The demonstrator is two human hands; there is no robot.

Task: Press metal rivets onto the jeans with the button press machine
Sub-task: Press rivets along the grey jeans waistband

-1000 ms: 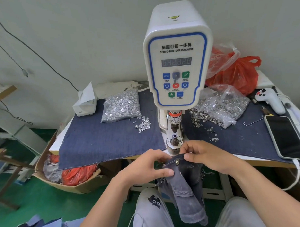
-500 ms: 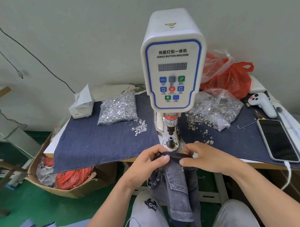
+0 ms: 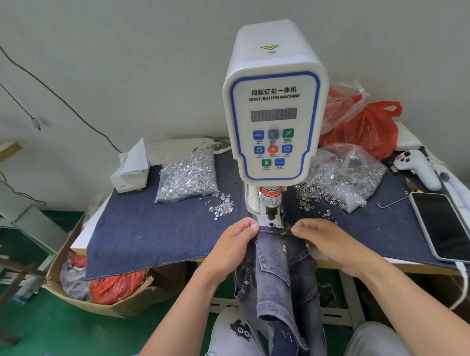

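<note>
A white servo button machine (image 3: 275, 117) stands at the table's front edge, its press head (image 3: 270, 212) just above the lower die. Grey jeans (image 3: 281, 277) hang from the table edge down between my knees. My left hand (image 3: 232, 248) pinches the waistband's left end and my right hand (image 3: 329, 241) pinches its right end, holding the band stretched just in front of the die. A metal button (image 3: 285, 231) shows on the band near my right thumb. A bag of silver rivets (image 3: 187, 179) lies left of the machine, a bag of ring parts (image 3: 343, 176) right of it.
Loose rivets (image 3: 221, 206) lie on the blue denim mat (image 3: 156, 234). A phone (image 3: 443, 226) on a cable and a white controller (image 3: 417, 168) sit at the right. Red plastic bags (image 3: 365, 128) stand behind. A tissue box (image 3: 131, 170) sits back left. A cardboard box (image 3: 104, 291) stands below the table.
Both hands have lifted the waistband up to the table edge and pulled it taut in front of the die. My view has moved closer and tilted down.
</note>
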